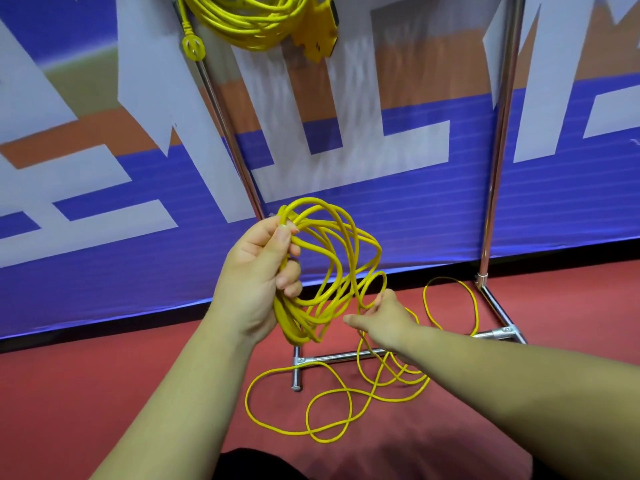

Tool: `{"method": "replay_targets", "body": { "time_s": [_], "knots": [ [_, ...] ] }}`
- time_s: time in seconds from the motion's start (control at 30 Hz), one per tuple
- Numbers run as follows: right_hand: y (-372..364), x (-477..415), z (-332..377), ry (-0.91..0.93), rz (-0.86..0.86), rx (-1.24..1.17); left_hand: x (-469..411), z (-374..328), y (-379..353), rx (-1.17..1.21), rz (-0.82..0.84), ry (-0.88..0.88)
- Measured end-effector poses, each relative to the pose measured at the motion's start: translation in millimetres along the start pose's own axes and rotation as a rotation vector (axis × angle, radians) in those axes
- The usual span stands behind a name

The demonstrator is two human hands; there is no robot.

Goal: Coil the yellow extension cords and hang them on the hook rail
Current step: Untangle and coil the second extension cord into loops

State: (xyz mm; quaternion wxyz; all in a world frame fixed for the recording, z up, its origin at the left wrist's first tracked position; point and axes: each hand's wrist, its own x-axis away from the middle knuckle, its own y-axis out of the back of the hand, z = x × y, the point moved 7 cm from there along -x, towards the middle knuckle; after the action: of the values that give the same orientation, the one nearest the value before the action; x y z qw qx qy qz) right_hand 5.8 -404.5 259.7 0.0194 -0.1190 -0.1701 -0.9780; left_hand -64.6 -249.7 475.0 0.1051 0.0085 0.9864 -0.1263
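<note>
My left hand (258, 271) grips a bundle of several loops of a yellow extension cord (332, 268), held up in front of the rack. Lower and to the right, my right hand (381, 318) pinches a strand of the same cord where it leaves the loops. The rest of that cord (332, 400) lies in loose curls on the red floor. At the top of the view a second yellow cord (249, 19), coiled, hangs with its plug (194, 46) and its yellow socket block (320, 32) dangling. The hook rail itself is out of view.
A chrome rack stands ahead with two uprights (228, 133) (500, 133) and a base bar on the floor (346, 356). Behind it hangs a blue, white and orange banner (381, 202). The floor (104, 393) is red; something dark shows at the bottom edge.
</note>
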Motion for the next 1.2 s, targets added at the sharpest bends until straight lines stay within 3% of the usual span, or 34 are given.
{"method": "replay_targets", "body": {
  "time_s": [0.53,0.67,0.83,1.0,1.2],
  "knots": [
    [-14,-6,38,0.057,0.207,-0.357,2,-11,13,0.148,-0.058,-0.001],
    [-7,-6,51,0.076,0.138,-0.359,5,-15,19,0.147,-0.08,-0.015],
    [24,-4,59,0.189,0.043,-0.171,2,-4,46,0.074,-0.146,-0.002],
    [67,6,70,0.313,-0.044,0.217,-7,34,89,-0.086,-0.332,0.079],
    [95,16,80,0.313,0.086,0.384,-13,86,134,-0.306,-0.504,0.239]
  ]
}}
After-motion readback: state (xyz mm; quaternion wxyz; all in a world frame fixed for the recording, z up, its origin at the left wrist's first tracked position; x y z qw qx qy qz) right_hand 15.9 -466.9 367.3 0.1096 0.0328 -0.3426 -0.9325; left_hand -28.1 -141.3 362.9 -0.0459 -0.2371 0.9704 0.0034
